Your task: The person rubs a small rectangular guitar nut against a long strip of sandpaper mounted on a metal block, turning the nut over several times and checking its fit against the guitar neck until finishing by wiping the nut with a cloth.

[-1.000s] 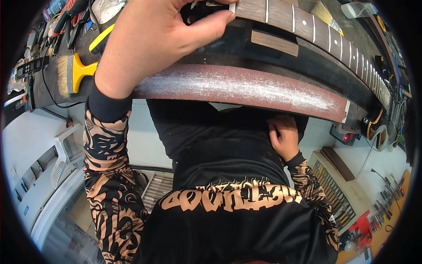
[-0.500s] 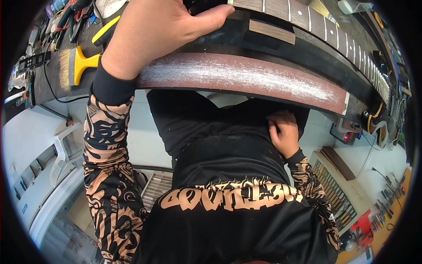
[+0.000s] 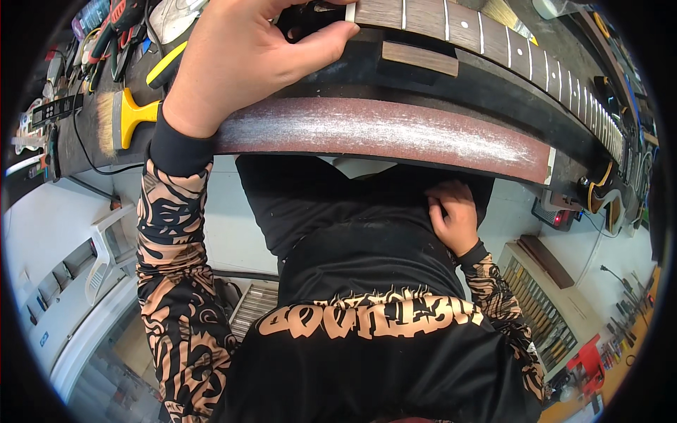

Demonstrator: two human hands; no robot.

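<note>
Across the top of the view runs a guitar neck (image 3: 458, 27) with a dark fretboard, metal frets and pale dot inlays. My left hand (image 3: 247, 56) is at its headstock end, thumb stretched along the near side with its tip against the white nut (image 3: 350, 13). Its other fingers reach over the far side and are partly cut off by the upper edge. Just this side of the neck lies a small wooden block (image 3: 419, 59). Down on my lap rests my right hand (image 3: 453, 217), holding nothing, fingers lying loosely on the dark trousers and thumb apart.
A long sanding strip (image 3: 381, 134), reddish with white dust, lies along the bench's front edge. To the left are a yellow-handled brush (image 3: 130, 120), a black cable and several pliers (image 3: 116, 32). Another brush (image 3: 504, 17) lies beyond the neck. A drawer unit (image 3: 543, 310) stands lower right.
The view has shifted slightly, so bench, neck and left hand appear lower, with the neck also further left. My left thumb stays by the nut; my right hand keeps resting on my lap.
</note>
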